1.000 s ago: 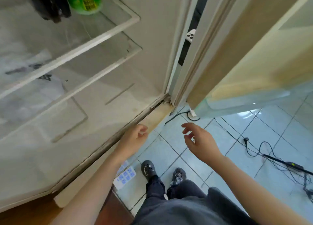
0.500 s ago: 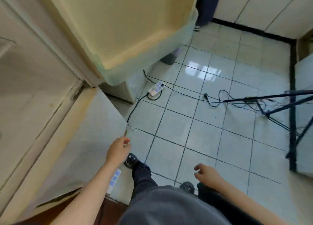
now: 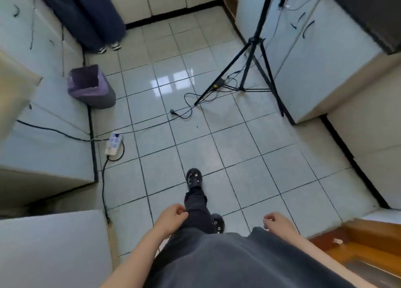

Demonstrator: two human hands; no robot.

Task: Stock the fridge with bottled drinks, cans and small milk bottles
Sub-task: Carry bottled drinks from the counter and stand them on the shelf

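Hands hang low beside your hips, likely free for walking: left hand (image 3: 172, 216) and right hand (image 3: 276, 221) loosely curled, holding nothing. No bottles or cans show. Cables (image 3: 188, 112) trail left of the tripod (image 3: 251, 49) toward the power strip (image 3: 113, 143).

Home kitchen, by the look: glossy pale floor tiles (image 3: 238, 146) w/ dark grout, white base cabinets (image 3: 314, 55) under a dark countertop (image 3: 368, 10), bin (image 3: 91, 86) w/ purple liner. Tripod (image 3: 251, 55) & power strip (image 3: 114, 143) on the floor.
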